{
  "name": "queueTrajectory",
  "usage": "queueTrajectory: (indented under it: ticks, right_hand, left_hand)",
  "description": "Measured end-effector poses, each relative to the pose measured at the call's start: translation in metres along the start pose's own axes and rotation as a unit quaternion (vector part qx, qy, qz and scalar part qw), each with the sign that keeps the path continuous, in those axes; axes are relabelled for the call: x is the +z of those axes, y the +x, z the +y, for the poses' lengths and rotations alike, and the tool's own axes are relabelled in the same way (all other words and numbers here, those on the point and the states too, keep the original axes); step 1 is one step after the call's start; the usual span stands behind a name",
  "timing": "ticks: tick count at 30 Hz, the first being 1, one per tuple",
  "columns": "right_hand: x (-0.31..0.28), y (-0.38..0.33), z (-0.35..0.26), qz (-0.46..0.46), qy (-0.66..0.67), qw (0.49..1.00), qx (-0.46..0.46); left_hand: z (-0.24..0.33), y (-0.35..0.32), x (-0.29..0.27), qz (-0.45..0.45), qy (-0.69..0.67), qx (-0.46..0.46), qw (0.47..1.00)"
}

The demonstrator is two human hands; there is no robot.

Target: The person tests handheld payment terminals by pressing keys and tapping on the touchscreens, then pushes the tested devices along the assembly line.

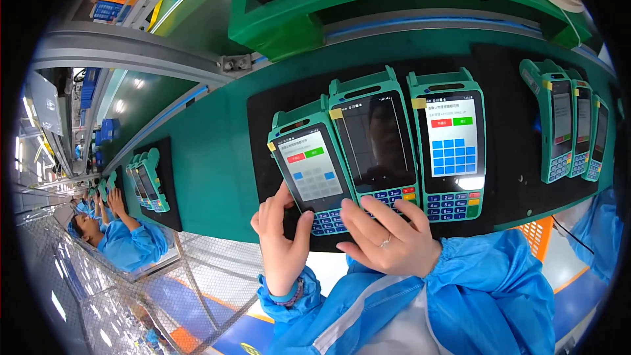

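Observation:
Three green handheld payment terminals lie side by side on a black mat (263,158) in front of me. My left hand (281,243) grips the lower left corner of the left terminal (314,181), its thumb at the keypad's edge. This unit is slightly tilted, and its lit screen shows a keypad grid, partly blue and partly grey. Over the keypads of the left and middle terminals, my right hand (394,240) spreads its fingers and holds nothing. The middle terminal (378,144) has a dark screen with thin white lines. On the right terminal (453,158), the screen grid is blue.
More terminals stand in a row (562,125) on the right, and another group (148,181) sits on a mat at the left. A green shelf (394,0) spans the far side. At the left, a blue-sleeved co-worker (131,243) reaches toward the bench. An orange basket (537,236) is below the bench.

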State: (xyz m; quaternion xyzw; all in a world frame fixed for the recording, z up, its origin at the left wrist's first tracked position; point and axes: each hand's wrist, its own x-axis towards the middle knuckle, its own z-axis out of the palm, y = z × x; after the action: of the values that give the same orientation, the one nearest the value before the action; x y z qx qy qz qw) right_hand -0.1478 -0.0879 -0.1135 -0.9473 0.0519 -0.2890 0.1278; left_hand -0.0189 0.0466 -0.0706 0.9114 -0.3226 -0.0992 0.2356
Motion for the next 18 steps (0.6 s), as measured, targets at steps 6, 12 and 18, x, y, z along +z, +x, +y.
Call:
queueTrajectory:
  ticks: [6,12,18]
  right_hand:
    - [0.004,0.001,0.001,-0.033,-0.025,0.998,-0.052]
    - [0.004,0.003,0.003,-0.031,-0.009,0.998,-0.046]
    - [0.002,0.002,0.005,-0.029,0.002,0.996,-0.087]
  left_hand:
    - [0.008,-0.004,0.009,0.029,-0.085,-0.073,0.993]
    - [0.002,-0.004,-0.002,-0.006,-0.039,-0.034,0.999]
    - [0.002,-0.006,-0.011,-0.053,-0.027,-0.026,0.998]
